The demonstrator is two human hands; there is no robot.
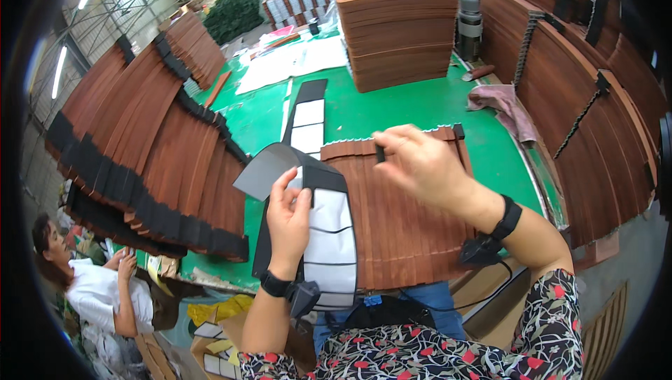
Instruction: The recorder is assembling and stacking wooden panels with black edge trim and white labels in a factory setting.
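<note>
Black flexible strip with white rectangular patches [327, 245] is lying lengthwise beside and partly over the left edge of a reddish-brown slatted panel [409, 226] on the green tabletop [420, 110], its grey-backed far end curling upward. My left hand [288, 219] is resting half-closed at that curl, thumb and fingers touching it; I cannot tell whether they are gripping. My right hand [420, 163] is pinching a small black piece [380, 154] between closed fingertips above the panel's far edge. Beyond, a tall stack of reddish-brown panels [395, 37] is standing.
</note>
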